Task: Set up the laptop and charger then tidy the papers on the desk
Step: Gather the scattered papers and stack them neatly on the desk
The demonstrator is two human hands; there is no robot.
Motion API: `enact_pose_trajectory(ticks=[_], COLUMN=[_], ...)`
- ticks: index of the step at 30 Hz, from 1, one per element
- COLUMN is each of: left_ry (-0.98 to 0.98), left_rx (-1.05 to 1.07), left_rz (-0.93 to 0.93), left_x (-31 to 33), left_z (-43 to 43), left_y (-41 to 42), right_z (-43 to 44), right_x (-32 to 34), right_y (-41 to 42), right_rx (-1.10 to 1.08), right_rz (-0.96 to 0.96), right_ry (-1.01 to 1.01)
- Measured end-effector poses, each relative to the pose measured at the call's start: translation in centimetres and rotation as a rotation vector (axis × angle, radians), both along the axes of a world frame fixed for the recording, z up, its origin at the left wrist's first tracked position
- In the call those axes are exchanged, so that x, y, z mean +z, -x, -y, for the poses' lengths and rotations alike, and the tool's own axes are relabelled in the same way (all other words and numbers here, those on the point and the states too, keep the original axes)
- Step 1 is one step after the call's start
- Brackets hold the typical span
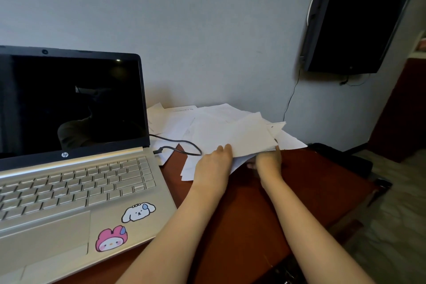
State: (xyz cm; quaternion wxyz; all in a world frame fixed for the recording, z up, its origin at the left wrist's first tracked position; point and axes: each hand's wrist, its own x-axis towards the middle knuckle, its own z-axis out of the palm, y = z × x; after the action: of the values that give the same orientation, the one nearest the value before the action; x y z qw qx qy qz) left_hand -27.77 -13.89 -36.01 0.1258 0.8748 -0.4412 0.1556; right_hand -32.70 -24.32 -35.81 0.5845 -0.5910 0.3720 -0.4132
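An open silver laptop [76, 180] with a dark screen stands on the left of the red-brown desk [311, 182]. A black charger cable [182, 143] runs from its right side and loops under a heap of white papers [230, 131] at the back of the desk. My left hand [213, 163] holds the near edge of a bundle of these sheets, with its fingers tucked under them. My right hand [268, 160] grips the same bundle at its right corner, thumb up along the edge. The bundle is lifted a little above the loose sheets below.
A dark flat screen [352, 18] hangs on the grey wall at the upper right, with a thin wire down the wall. A black bag [345, 161] lies past the desk's right edge. Two cartoon stickers [125, 226] mark the laptop's palm rest.
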Motion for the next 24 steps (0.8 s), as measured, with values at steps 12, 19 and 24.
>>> enact_pose_trajectory(ticks=[12,19,24], left_ry=[0.097,0.126,0.213], left_rx=[-0.04,-0.232,-0.24], left_rz=[-0.297,-0.615,-0.827], left_x=[0.1,0.2,-0.1], left_z=[-0.3,-1.6,-1.9], left_y=[2.0,2.9,2.5], right_z=[-2.6,-2.4,-1.9], right_x=[-0.7,-1.6,-2.1], right_y=[2.5,3.1,2.3], right_rx=[0.511,0.403,0.067], right_rz=[0.095,0.141,0.037], right_ry=[-0.09,-0.131,-0.103])
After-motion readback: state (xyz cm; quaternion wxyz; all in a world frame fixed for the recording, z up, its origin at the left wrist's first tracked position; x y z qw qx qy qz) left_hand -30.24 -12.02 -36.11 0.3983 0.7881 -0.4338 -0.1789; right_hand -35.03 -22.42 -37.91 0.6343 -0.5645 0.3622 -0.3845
